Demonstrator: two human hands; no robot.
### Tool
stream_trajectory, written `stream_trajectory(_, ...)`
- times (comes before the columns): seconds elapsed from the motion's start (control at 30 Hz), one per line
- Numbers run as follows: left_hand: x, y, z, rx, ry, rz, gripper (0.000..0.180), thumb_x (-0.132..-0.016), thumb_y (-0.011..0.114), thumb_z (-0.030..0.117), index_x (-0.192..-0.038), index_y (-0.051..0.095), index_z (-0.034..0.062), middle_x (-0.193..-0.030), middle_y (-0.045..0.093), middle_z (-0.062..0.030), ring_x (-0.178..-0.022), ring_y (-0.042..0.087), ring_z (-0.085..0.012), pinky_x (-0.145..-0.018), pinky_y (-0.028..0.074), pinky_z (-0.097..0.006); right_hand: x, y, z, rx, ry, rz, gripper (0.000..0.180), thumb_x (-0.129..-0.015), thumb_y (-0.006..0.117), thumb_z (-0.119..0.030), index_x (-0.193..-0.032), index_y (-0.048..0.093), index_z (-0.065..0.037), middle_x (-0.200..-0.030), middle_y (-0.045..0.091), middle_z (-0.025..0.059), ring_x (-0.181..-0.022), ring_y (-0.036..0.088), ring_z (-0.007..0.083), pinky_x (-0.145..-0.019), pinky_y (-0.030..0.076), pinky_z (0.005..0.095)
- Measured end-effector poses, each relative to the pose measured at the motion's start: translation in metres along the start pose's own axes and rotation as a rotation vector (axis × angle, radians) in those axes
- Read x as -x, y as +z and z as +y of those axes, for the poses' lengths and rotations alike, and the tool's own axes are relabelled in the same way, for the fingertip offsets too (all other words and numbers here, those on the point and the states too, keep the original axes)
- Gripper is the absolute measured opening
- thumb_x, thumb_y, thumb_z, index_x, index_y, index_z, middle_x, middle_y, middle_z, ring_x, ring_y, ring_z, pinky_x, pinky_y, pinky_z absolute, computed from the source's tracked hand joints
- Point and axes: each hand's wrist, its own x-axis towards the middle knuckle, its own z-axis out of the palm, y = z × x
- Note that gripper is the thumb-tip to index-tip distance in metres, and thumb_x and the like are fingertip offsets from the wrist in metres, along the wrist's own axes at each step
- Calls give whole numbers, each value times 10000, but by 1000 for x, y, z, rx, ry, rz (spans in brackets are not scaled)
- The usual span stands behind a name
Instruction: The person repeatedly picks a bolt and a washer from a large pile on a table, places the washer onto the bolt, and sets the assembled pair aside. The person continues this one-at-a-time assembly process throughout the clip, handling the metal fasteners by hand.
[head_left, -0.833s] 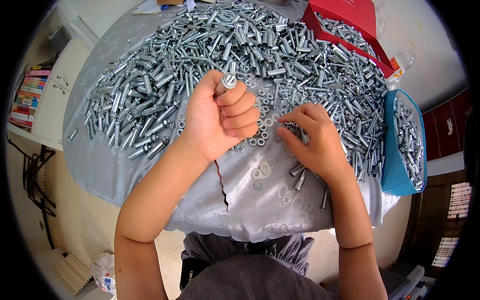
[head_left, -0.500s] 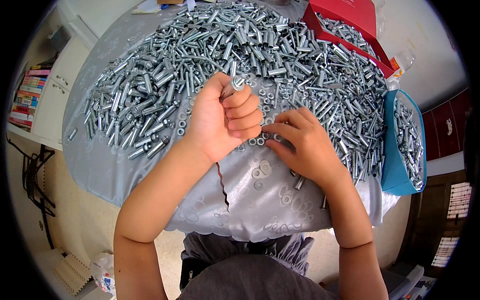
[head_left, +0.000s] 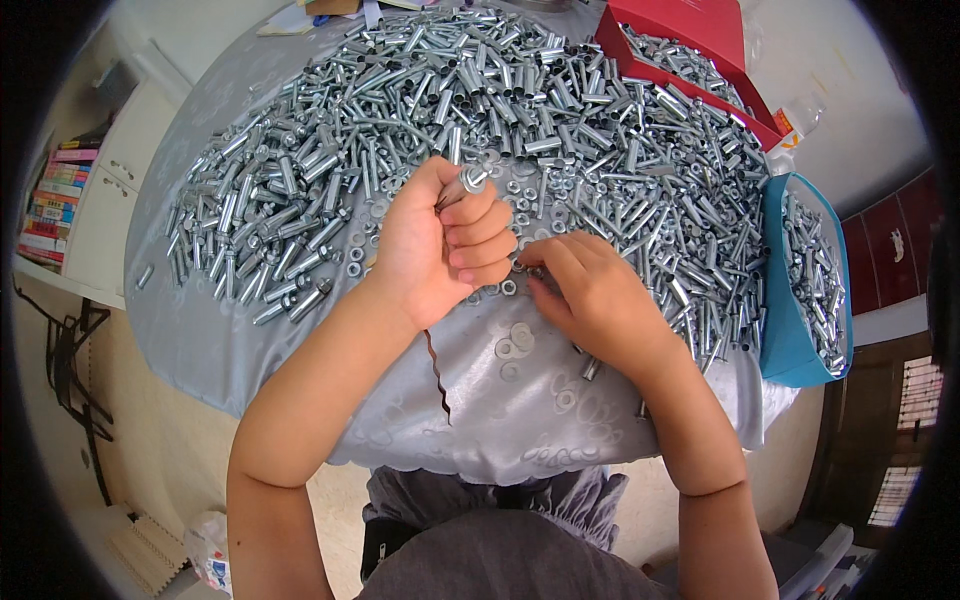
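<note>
My left hand (head_left: 425,240) is closed in a fist around an expansion bolt (head_left: 473,180), whose washer end sticks up beside the thumb; most of its shaft is hidden by the fingers. Just to the right, my right hand (head_left: 600,295) reaches down to the tablecloth, fingers bent and thumb close to the index finger. A small nut (head_left: 518,265) shows at its fingertips, partly covered. Other loose nuts (head_left: 508,288) lie between the two hands. Nearer me are several flat washers (head_left: 516,342) on the cloth.
A large heap of metal sleeves and bolts (head_left: 480,80) spreads over the far table. Assembled-looking bolts (head_left: 290,200) lie at left. A red box (head_left: 755,110) and a blue container (head_left: 790,340) on the right hold more hardware. A dark wavy strip (head_left: 437,375) crosses the grey tablecloth (head_left: 300,360).
My left hand has dropped slightly toward me with the bolt. My right hand has shifted a little, its fingers drawing closer together over the nuts.
</note>
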Motion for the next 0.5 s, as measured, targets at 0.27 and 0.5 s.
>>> stream_trajectory(0.27, 1, 7, -10, -371, -175, 186, 385, -825, 358, 325, -502, 211, 176, -466, 222, 55, -389, 186, -69, -370, 186, -230, -1, -11, -2, -521, 63, 472, 228, -672, 628, 87, -866, 553, -7, -871, 605, 100, -797, 599, 202, -712, 471, 280)
stream_trajectory(0.5, 1, 16, -18, -478, -119, 315, 317, -824, 372, 274, -545, 275, 160, -495, 240, 68, -412, 192, -48, -377, 189, -220, -1, -10, -4, -474, -17, 487, 242, -675, 642, 84, -887, 555, 8, -904, 598, 105, -772, 600, 168, -660, 480, 248)
